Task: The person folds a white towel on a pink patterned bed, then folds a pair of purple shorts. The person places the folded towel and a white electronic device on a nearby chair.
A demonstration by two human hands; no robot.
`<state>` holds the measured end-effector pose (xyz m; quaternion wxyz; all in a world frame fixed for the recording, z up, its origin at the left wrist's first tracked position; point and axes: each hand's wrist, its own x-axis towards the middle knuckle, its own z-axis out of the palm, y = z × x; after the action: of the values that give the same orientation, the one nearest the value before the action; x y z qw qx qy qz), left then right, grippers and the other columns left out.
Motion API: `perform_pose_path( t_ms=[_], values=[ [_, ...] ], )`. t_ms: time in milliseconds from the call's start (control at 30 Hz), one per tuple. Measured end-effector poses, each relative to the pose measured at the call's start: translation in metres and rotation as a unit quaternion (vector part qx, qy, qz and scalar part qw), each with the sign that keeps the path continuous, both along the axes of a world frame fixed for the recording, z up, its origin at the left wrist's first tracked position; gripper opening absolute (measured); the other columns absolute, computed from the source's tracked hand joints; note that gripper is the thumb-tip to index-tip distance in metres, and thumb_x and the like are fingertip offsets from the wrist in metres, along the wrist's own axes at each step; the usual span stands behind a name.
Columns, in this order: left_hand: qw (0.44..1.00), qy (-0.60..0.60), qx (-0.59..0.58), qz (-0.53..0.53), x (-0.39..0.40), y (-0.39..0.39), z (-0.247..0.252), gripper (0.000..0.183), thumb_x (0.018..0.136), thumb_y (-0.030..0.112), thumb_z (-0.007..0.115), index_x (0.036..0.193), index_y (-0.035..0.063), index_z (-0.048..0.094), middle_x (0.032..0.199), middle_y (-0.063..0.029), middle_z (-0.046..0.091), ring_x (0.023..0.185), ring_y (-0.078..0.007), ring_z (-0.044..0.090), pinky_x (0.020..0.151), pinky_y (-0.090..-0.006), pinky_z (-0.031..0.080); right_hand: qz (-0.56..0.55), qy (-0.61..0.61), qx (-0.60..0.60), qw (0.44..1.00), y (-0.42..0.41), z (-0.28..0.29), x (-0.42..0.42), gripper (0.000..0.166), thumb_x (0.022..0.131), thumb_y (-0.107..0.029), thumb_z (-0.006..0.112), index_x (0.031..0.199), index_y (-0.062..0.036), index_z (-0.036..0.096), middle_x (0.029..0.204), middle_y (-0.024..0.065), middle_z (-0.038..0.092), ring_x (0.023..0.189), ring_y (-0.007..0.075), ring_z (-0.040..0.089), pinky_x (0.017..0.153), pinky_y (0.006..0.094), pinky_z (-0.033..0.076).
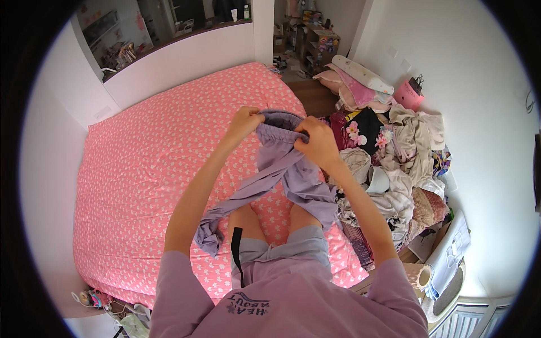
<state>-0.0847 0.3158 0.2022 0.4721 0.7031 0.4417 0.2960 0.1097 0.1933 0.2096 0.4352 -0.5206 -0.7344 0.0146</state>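
Observation:
A pair of lavender trousers (pixel 270 148) with a gathered elastic waistband hangs between my hands above the bed. My left hand (pixel 246 122) pinches the waistband at its left end. On the other end, my right hand (pixel 318 141) grips the band with curled fingers. The waist opening faces up, its darker inside partly showing. One trouser leg trails down to the left and ends bunched on the pink floral bedspread (pixel 160 169). The other leg drapes over my right thigh, near the bed's edge.
Right of the bed lies a large heap of clothes (pixel 401 169), with a white cup-like object (pixel 377 179) among them. Behind it are stacked pillows (pixel 359 80) and a pink paper bag (pixel 409 94). A low wall with a dark ledge (pixel 177 42) borders the bed's far side. Cables (pixel 112 308) lie at lower left.

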Motion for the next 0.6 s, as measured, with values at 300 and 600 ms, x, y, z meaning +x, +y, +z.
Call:
perform_pose_path(
  t_ms=[300,600],
  values=[
    [0.890,0.218,0.400,-0.010,0.004,-0.035,0.000,0.020,0.058,-0.002,0.065,0.076,-0.0015,0.057,0.081,-0.0224,0.059,0.079,-0.0405,0.056,0.068,-0.0431,0.047,0.031,-0.105,-0.072,0.991,-0.026,0.021,-0.004,0.019,0.059,-0.011,0.065,0.073,-0.0029,0.056,0.077,0.0094,0.054,0.072,0.0305,0.058,0.061,0.0392,0.047],
    [0.901,0.227,0.340,-0.142,0.006,-0.016,0.011,0.015,0.060,-0.005,0.057,0.074,-0.0053,0.056,0.080,-0.0247,0.058,0.081,-0.0415,0.056,0.069,-0.0469,0.044,-0.047,-0.203,-0.020,0.978,-0.015,0.014,-0.004,0.048,0.061,0.000,0.059,0.107,-0.0104,0.051,0.079,0.0118,0.055,0.078,0.0333,0.058,0.064,0.0429,0.045]
  ],
)
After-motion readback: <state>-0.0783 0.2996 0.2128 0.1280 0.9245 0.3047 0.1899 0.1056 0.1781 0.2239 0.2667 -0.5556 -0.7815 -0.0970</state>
